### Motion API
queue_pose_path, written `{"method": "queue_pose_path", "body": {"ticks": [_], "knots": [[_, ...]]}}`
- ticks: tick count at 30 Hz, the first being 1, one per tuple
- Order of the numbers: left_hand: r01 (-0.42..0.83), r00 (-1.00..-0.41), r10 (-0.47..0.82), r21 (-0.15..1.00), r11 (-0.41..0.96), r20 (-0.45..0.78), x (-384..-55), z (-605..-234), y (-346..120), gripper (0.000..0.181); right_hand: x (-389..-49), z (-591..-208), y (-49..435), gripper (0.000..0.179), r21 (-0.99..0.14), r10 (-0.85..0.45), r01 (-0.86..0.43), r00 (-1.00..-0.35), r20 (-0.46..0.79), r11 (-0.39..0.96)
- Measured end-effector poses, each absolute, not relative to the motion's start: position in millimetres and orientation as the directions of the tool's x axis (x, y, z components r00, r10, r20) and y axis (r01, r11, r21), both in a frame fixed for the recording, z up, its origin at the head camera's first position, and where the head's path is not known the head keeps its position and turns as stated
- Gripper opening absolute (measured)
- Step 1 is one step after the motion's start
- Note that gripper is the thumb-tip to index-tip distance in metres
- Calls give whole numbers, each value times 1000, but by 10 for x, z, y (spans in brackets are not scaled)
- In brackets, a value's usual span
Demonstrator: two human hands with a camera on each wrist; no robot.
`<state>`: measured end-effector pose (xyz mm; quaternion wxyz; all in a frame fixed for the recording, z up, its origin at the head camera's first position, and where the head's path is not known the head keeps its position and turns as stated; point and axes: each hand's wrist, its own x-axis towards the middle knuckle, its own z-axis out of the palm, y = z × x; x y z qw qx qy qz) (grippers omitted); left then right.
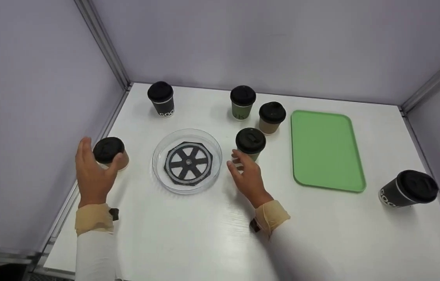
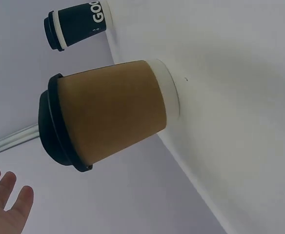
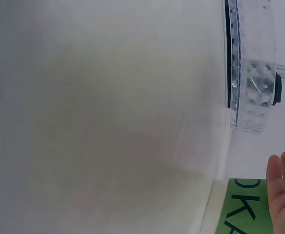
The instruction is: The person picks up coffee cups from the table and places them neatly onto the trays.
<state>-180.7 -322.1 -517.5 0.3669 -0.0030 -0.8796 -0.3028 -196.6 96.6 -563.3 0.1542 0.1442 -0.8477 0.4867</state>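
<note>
My left hand (image 1: 95, 173) is at the left edge of the table, thumb and fingers spread beside a brown paper coffee cup (image 1: 124, 160) with a black lid. In the left wrist view a gap shows between the fingertips (image 2: 24, 197) and the upright brown cup (image 2: 111, 107). Near the centre, my right hand (image 1: 248, 178) has its fingers loosely extended at the near side of a green coffee cup (image 1: 250, 141), overlapping its lower part. The right wrist view shows straight fingers (image 3: 275, 180) right beside the green cup (image 3: 245, 209).
A clear round dish (image 1: 216, 162) with a black spoked disc (image 1: 188, 162) lies between the hands. Behind stand a black cup (image 1: 161, 99), another green cup (image 1: 242, 103) and a second brown cup (image 1: 271, 118). A green tray (image 1: 325, 150) and a black cup (image 1: 405, 190) are at right.
</note>
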Motion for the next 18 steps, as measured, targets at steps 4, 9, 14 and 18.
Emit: {"method": "queue_pose_path", "body": {"ticks": [4,9,14,18], "knots": [[170,-771,-283,612,772,570,-1798,-5234,-3259,92,-2008,-5658,919,52,-849,-94,-279,-959,266,448],[110,-809,-332,680,725,486,-1790,-5287,-3286,97,-2053,-5687,834,62,-882,-112,-172,-984,136,438],[94,-830,-345,720,688,439,-1799,-5357,-3325,101,-2080,-5723,737,67,-905,-127,-98,-991,49,413],[69,-844,-372,766,639,386,-1799,-5393,-3347,102,-2083,-5777,696,68,-924,-130,-59,-991,11,377]]}}
